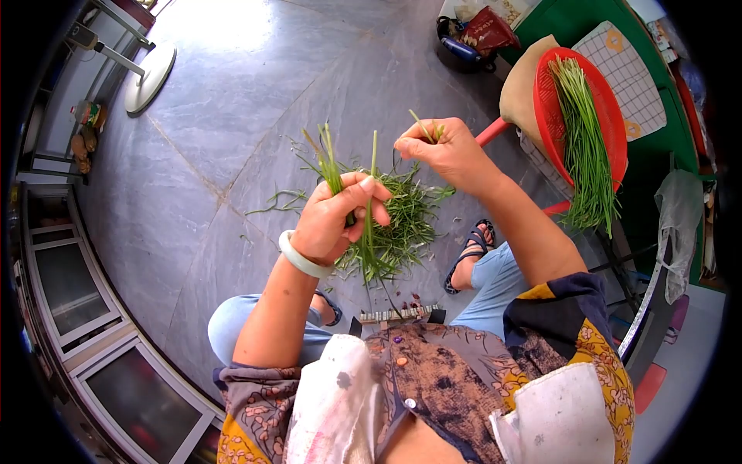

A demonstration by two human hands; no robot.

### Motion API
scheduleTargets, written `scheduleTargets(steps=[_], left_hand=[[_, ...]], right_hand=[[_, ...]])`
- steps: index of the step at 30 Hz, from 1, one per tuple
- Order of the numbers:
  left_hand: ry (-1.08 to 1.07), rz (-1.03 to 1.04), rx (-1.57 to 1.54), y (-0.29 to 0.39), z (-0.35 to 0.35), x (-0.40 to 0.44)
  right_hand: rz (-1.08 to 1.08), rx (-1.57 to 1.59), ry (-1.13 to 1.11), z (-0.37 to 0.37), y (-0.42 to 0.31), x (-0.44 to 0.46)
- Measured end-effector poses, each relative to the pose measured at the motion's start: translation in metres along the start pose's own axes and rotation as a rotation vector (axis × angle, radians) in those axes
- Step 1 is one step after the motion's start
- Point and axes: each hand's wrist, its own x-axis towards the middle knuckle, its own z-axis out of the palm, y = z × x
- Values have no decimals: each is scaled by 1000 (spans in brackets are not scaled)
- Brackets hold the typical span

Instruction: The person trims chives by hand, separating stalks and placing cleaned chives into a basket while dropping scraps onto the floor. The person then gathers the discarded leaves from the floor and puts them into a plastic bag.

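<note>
My left hand (336,213), with a pale bangle (304,257) at the wrist, is closed around a small bunch of garlic chives (330,166). One stalk stands apart between thumb and fingers, and long leaves hang below the hand. Higher and to the right, my right hand (448,155) pinches a few short chive pieces (427,130), apart from the bunch. Beneath both hands lies a loose pile of chive scraps (410,213) on the floor. On the right, a red plastic basket (545,100) bears a large bundle of long chives (576,131).
A green table (553,31) with a checked cloth (622,77) stands at the upper right. Near it are a black pot (456,58) and a clear plastic bag (680,224). Glass-fronted cabinets (143,394) line the left; a round stand base (151,81) is farther back.
</note>
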Motion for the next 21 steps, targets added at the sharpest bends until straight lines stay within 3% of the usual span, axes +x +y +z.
scheduleTargets(steps=[9, 21], left_hand=[[24, 14, -25, 2, 1, 0], [34, 34, -49, -1, -4, 2]], right_hand=[[-41, -304, -12, 3, -18, -7], [-15, -22, 13, 10, -4, -4]])
